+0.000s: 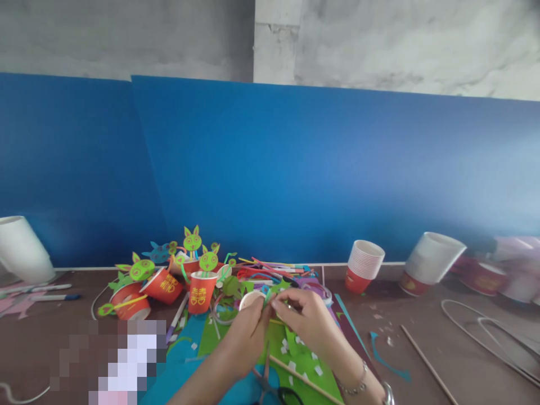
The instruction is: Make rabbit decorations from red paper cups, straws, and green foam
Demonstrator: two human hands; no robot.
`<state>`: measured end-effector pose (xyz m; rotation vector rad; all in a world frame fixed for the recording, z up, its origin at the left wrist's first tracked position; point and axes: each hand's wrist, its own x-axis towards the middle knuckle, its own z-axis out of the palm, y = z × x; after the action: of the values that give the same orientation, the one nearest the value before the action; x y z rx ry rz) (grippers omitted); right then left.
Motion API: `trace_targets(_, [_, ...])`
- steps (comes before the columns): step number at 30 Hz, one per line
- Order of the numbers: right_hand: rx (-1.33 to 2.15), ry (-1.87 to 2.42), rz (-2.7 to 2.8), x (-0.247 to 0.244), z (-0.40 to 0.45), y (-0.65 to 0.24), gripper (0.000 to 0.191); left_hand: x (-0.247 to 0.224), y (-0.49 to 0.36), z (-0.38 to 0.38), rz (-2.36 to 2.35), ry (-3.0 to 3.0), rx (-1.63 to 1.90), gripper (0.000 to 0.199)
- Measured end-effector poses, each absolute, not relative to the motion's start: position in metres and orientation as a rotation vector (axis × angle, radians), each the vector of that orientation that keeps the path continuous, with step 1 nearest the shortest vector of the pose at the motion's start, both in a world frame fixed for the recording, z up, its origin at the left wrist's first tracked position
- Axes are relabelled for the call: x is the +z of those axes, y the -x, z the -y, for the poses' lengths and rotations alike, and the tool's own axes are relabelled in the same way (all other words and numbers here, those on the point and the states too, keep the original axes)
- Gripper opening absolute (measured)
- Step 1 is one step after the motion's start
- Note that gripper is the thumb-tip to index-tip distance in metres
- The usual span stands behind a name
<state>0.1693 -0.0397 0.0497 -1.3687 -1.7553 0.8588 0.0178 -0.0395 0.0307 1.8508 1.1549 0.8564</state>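
Note:
My left hand [248, 334] and my right hand [306, 315] meet at the centre, fingertips pinched close together. Between them shows a small green strip [268, 296]; its exact kind is too small to make out. Just behind my left fingers is the pale rim of a paper cup [250, 299], mostly covered by that hand. Scissors [265, 388] with dark handles lie below my wrists on green paper [291, 337] and blue paper [189, 365]. Beside them a thin wooden stick [304, 379] rests at a slant, with small white scraps scattered around.
Red paper cups [202, 292] with green animal faces cluster at the left. Colourful pipe cleaners [270, 269] lie at the back. Stacked paper cups [365, 264] and another tilted stack [430, 264] stand right. Another stick [428, 363] and a blue scrap [388, 357] lie nearby.

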Motion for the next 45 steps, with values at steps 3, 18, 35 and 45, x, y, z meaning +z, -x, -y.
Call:
trace_targets(3, [0.834, 1.407, 1.764, 0.049, 0.040, -0.169, 0.023, 0.026, -0.017, 0.038, -1.176, -1.895, 0.854, 0.028])
trace_targets(18, [0.809, 1.516, 1.749, 0.051, 0.040, -0.167, 0.030, 0.027, -0.016, 0.041, -1.148, -1.999, 0.814, 0.025])
trace_targets(35, [0.545, 1.447, 1.868, 0.054, 0.038, -0.180, 0.020, 0.039, -0.011, 0.042, -1.048, -1.959, 0.710, 0.024])
trace_targets(45, [0.871, 1.309, 1.810, 0.058, 0.037, -0.181, 0.009, 0.056, -0.001, 0.046, -1.054, -1.861, 0.649, 0.025])
